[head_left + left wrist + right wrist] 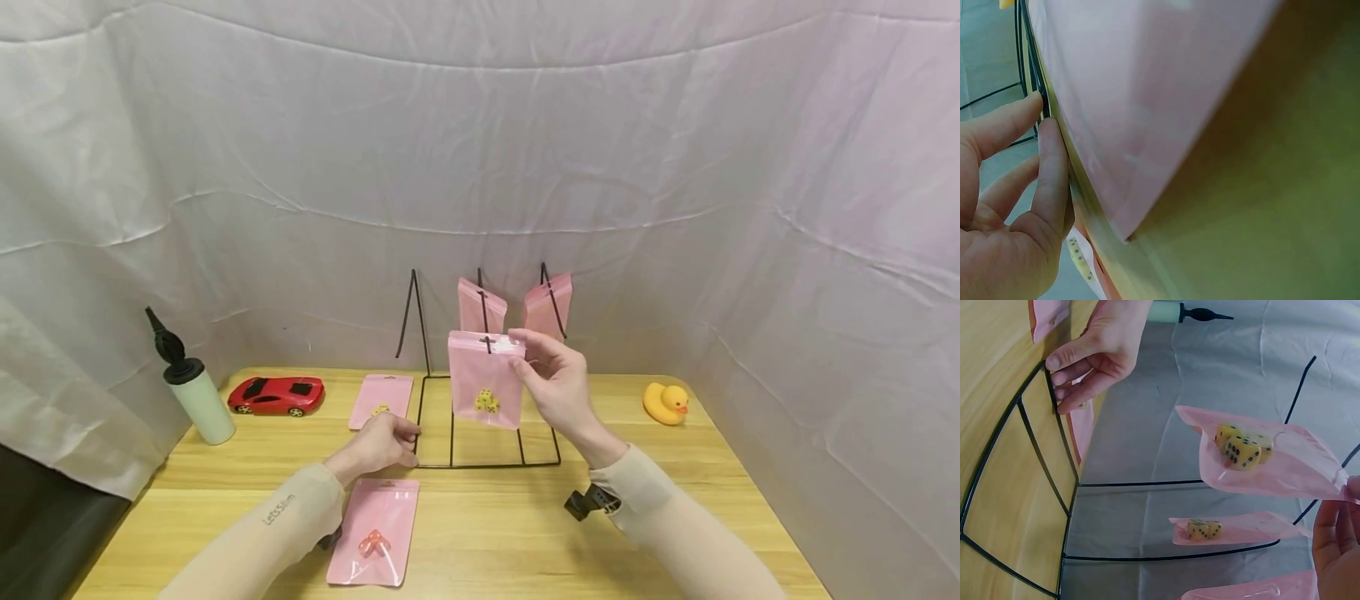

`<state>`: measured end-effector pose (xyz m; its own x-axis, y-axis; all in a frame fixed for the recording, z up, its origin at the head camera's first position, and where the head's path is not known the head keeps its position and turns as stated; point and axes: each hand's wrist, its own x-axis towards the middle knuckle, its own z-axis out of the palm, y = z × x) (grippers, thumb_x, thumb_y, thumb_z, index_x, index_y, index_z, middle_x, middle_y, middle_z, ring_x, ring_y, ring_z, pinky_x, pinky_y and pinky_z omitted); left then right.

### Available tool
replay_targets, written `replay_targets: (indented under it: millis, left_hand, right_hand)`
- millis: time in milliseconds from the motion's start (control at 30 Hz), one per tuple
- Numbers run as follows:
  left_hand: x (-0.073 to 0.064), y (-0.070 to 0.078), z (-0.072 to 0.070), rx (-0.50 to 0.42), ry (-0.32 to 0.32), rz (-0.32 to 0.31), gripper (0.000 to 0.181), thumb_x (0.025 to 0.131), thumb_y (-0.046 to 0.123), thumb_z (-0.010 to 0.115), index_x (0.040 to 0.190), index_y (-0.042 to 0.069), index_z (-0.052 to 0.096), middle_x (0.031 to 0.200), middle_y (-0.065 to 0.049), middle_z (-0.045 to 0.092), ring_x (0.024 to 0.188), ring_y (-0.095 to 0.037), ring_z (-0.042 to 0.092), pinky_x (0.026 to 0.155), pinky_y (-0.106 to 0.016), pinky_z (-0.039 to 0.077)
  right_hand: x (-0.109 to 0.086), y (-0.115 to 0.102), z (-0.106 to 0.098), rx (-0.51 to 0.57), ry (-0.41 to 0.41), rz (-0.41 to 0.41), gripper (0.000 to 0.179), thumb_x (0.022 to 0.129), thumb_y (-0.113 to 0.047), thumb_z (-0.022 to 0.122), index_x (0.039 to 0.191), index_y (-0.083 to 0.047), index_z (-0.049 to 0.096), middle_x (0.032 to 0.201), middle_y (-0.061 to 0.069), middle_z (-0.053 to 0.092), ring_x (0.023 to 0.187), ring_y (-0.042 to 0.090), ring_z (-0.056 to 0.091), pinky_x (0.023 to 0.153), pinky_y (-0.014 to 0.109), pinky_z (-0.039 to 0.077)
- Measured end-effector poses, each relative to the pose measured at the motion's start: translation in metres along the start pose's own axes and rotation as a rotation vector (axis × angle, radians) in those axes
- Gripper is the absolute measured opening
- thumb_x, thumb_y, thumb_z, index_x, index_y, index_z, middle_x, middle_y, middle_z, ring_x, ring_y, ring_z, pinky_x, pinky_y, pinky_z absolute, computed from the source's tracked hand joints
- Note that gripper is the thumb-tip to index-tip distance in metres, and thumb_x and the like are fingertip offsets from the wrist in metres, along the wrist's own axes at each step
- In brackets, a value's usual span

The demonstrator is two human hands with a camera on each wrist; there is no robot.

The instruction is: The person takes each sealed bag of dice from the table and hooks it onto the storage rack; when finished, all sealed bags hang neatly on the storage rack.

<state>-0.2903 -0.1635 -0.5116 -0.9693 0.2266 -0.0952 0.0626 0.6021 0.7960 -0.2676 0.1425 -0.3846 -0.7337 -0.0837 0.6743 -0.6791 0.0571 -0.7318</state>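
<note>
My right hand [558, 383] pinches the upper right corner of a pink zip pouch [468, 375] holding yellow dice [486, 402]. The middle hook of a black wire rack [487, 467] passes at the hang hole of this pouch. Behind it, a second pink pouch [480, 310] hangs on the rack, and a third pouch [542, 312] hangs from the right hook. The left hook [406, 312] carries nothing. My left hand [378, 446] pinches the rack's left base wire between thumb and fingers, as the left wrist view shows.
Pink pouches lie on the table: one with yellow dice [386, 396] beyond my left hand, one with red pieces [375, 533] in front. A red toy car [276, 396] and a hand pump [201, 404] stand left; a rubber duck [666, 403] sits right. Grey cloth [480, 167] hangs behind.
</note>
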Motion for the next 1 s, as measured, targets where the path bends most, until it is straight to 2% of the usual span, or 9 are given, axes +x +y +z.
replay_targets:
  millis: [100,333,567,800,1000]
  left_hand:
    - [0.000,0.000,0.000,0.011,0.006,0.001,0.058,0.076,-0.003,0.098,0.131,-0.001,0.080,0.107,-0.007,0.081,0.094,-0.013,0.074,0.099,-0.041,0.065]
    - [0.001,0.000,0.000,0.022,0.003,0.004,0.059,0.076,-0.002,0.097,0.132,-0.001,0.080,0.107,-0.007,0.081,0.094,-0.013,0.073,0.101,-0.042,0.064]
    - [0.000,0.002,0.000,0.030,0.007,0.002,0.060,0.075,-0.002,0.097,0.132,-0.001,0.080,0.107,-0.006,0.081,0.095,-0.013,0.073,0.105,-0.045,0.063]
    - [0.001,0.001,0.001,0.030,0.008,0.001,0.060,0.075,-0.002,0.097,0.132,-0.002,0.080,0.107,-0.007,0.081,0.096,-0.014,0.074,0.102,-0.043,0.064]
    - [0.002,0.001,0.002,0.029,0.013,0.003,0.061,0.074,-0.002,0.098,0.132,-0.002,0.080,0.107,-0.006,0.081,0.095,-0.014,0.073,0.103,-0.043,0.063]
  right_hand:
    - [0.003,0.004,0.005,0.001,0.024,-0.002,0.036,0.096,0.016,0.074,0.132,0.014,0.072,0.102,0.040,0.075,0.088,-0.002,0.074,0.079,0.015,0.064]
    - [0.011,0.013,0.017,-0.050,0.091,-0.048,0.030,0.097,0.015,0.075,0.127,0.010,0.076,0.096,0.035,0.076,0.082,0.000,0.070,0.071,0.012,0.060]
    - [0.019,0.020,0.025,-0.115,0.122,-0.094,0.032,0.098,0.013,0.076,0.129,0.006,0.078,0.100,0.028,0.079,0.081,0.017,0.076,0.072,0.014,0.062]
    - [0.026,0.027,0.029,-0.140,0.145,-0.110,0.033,0.098,0.010,0.078,0.131,0.005,0.078,0.099,0.025,0.077,0.078,0.015,0.073,0.069,0.014,0.062]
    - [0.029,0.028,0.030,-0.236,0.176,-0.114,0.034,0.097,0.007,0.080,0.131,0.001,0.079,0.097,0.020,0.078,0.079,0.027,0.075,0.072,0.016,0.063]
